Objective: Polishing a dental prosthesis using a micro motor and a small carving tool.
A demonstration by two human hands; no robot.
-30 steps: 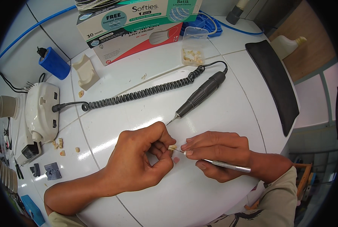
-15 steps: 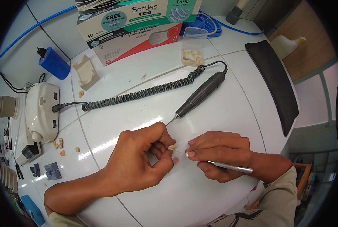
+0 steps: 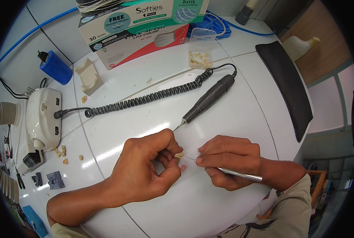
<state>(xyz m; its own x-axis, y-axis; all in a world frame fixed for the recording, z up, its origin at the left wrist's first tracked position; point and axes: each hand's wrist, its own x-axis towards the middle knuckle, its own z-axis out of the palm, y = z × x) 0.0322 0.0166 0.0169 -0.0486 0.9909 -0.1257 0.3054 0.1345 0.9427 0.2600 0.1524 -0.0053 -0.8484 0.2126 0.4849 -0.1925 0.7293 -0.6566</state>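
My left hand (image 3: 143, 170) is closed, with thumb and fingertips pinching a small cream-yellow piece (image 3: 179, 155) shaped like a dental crown or tooth; the fingers hide part of it. In my right hand (image 3: 230, 158), closed in a pen-like grip, is a slim metal dental instrument (image 3: 246, 175). Its thin tip points left and reaches the cream piece or stops very close to it; I cannot tell if they touch. Just below the pinched piece, a small pink bit (image 3: 183, 167) lies on the white tabletop (image 3: 192, 206).
Beyond my hands lies a black rotary handpiece (image 3: 208, 99), its coiled cord (image 3: 145, 96) running to a cream control unit (image 3: 45, 117). Small tooth-like pieces sit in an open clear box (image 3: 200, 57). Mask boxes (image 3: 145, 45) stand behind. A black pad (image 3: 284, 91) lines the right edge.
The cream piece has turned slightly in my left fingers. My right hand and the instrument have shifted very little, and the whole view has moved slightly.
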